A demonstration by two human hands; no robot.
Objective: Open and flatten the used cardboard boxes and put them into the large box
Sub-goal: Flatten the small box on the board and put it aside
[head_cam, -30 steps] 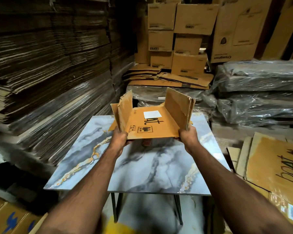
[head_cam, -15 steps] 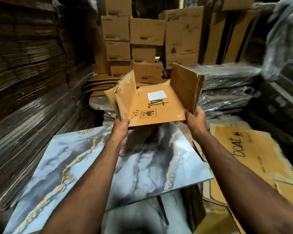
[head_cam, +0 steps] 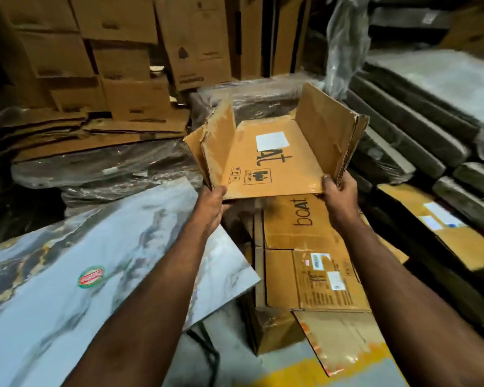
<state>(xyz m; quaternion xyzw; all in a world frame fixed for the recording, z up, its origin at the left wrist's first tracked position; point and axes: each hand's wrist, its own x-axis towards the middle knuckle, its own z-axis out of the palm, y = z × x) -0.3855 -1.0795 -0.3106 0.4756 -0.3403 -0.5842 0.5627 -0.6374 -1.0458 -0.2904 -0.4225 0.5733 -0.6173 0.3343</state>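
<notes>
Around box [head_cam: 274, 163] edges, both hands

A marble-patterned tabletop [head_cam: 67, 275] lies left, plastic-wrapped bundles [head_cam: 403, 129] stacked at right.

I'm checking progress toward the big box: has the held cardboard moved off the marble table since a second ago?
Yes. The cardboard, gripped by the left hand and right hand, has moved right, off the marble table, over the flattened boxes.

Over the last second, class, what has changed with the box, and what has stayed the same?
The flattened box was carried right, off the marble table, and now hangs over the boAt cardboard pile. Left hand and right hand grip its near corners as before, flaps still raised.
</notes>
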